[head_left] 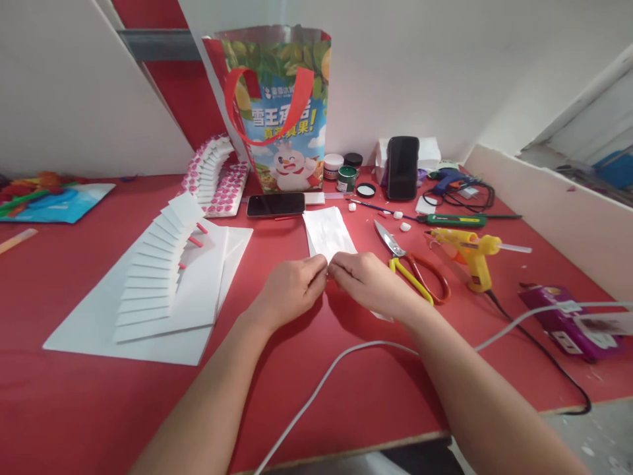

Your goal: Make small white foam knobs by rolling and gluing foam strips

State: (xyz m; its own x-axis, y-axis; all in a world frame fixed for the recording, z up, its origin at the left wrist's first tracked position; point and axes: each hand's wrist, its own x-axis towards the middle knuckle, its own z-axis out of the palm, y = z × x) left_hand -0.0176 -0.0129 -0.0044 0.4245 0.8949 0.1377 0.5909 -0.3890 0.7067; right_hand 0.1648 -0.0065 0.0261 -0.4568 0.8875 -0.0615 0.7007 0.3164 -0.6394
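Far left of the red table: orange stick, blue packet behind it. Next, white boards, overlapping, with a curved row of white steps on top and short red sticks along the inner side. Behind these, a pink-dotted piece with a similar stepped row. Then a dark phone lying flat in front of a printed bag, which stands upright by the wall.

Left hand, center: fingers bent and closed in a pinch, tips meeting the other hand's. Paper lies flat on the table, directly beyond the fingertips, near end hidden by the hands. Right hand: also pinched closed; can't tell whether anything sits between the fingers of either hand. White edge shows below the right wrist; can't tell if same paper. White cable passes under the right forearm.

Behind, right of bag: jars, black lid, thin brush, white bits. Scissors beside the right hand, blades apart. Second phone leans upright against a white box. Then green screwdriver, yellow glue gun; far right, purple pack.
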